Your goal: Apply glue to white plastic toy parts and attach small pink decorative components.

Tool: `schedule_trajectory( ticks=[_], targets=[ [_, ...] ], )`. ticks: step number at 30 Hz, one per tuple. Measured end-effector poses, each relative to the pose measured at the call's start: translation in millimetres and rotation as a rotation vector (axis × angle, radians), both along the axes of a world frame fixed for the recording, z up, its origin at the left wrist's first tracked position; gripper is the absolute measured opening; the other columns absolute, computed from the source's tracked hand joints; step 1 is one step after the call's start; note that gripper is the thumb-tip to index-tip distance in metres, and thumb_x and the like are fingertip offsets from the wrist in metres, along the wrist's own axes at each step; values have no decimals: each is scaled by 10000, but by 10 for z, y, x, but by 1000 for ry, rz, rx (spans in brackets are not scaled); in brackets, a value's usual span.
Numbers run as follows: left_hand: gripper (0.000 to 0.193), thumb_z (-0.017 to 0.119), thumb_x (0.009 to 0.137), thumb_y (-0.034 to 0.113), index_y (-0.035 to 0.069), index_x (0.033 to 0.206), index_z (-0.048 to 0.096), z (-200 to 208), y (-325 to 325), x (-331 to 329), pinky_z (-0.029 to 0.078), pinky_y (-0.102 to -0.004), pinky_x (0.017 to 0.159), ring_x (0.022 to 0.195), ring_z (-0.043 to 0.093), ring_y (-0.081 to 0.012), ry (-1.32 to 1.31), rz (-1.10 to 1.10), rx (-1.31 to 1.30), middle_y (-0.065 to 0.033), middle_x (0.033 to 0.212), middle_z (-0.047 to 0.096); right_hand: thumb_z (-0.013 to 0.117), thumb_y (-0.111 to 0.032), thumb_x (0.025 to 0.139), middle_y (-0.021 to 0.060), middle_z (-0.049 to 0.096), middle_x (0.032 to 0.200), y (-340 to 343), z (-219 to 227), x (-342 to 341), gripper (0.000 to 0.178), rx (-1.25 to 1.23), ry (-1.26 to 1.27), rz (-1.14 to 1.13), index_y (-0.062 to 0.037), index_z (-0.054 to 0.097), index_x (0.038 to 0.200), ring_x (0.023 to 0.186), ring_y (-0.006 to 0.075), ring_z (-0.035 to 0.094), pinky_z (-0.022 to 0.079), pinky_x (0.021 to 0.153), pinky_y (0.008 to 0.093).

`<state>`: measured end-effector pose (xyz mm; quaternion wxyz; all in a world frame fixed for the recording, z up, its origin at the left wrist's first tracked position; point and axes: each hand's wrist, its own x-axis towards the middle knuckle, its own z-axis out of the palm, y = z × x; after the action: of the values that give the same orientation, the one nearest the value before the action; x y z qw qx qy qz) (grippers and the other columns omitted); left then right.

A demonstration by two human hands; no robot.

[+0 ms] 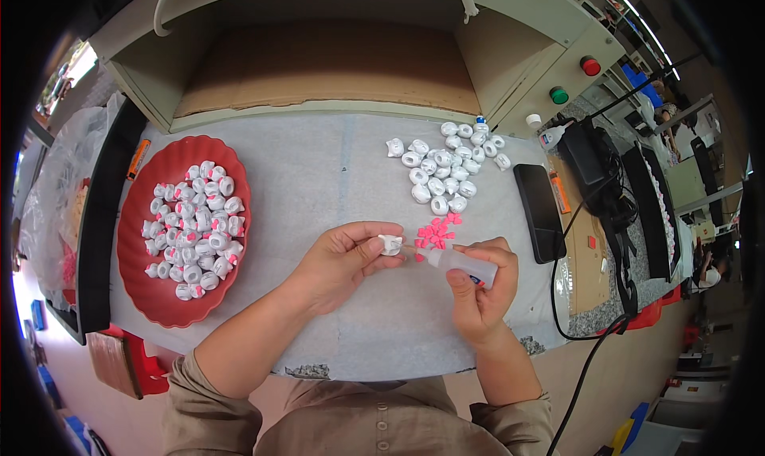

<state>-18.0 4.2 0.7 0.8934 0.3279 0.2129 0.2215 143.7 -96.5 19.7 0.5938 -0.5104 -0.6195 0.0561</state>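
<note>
Between the thumb and fingers of my left hand [339,262] is a small white figurine part [390,245]. My right hand [486,292] is closed round a translucent squeeze bottle [466,266], tilted so its thin tip points left at the part; whether the tip touches it I cannot tell. Just beyond the bottle lies a small heap of pink pieces [434,233]. Farther back, several loose white hollow parts [442,169] are spread on the table. To the left, a red scalloped tray [167,306] holds many white parts with pink bits on them.
A grey cabinet [522,89] with an open bay stands behind the pale table covering [311,169]. At right are a black phone [539,213], an orange tube [559,191] and a black cable [555,285]. A black bin [96,241] stands left of the tray.
</note>
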Motion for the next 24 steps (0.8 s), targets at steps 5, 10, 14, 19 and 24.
schedule_trajectory(
  ticks=[5,10,14,19,24],
  targets=[
    [269,492,846,121,-14,1079,495,-7,2,-3,457,-240,801,909,544,-161,-9,0,-3,-118,1010,553,637,-43,725,120,536,806,0,-23,-2,286,19,-21,-11,13,456,939,642,188,478,402,557,255],
    [276,501,842,127,-16,1079,493,-14,7,-10,461,-237,792,872,552,-148,0,-2,-12,-113,1007,556,649,-52,717,117,535,804,3,-9,-3,296,14,-46,-20,11,462,937,639,189,480,403,549,262],
    [279,505,840,127,-19,1077,493,-8,3,-4,463,-236,788,867,555,-149,5,9,-15,-110,1000,558,653,-56,714,113,532,789,6,3,5,305,41,-107,-43,11,462,942,630,192,478,399,543,264],
    [276,500,843,123,-21,1079,491,-31,3,-3,454,-250,810,892,546,-151,-6,18,-4,-101,1014,550,652,-50,712,113,533,778,-19,16,21,302,9,-111,-63,11,462,940,624,200,478,394,537,263],
    [274,491,846,111,-21,1086,490,-19,0,-5,440,-259,826,912,533,-158,-9,28,12,-101,1038,537,599,-63,768,56,465,741,-34,34,26,226,-134,135,-29,4,438,912,596,105,431,349,506,206]
  ],
)
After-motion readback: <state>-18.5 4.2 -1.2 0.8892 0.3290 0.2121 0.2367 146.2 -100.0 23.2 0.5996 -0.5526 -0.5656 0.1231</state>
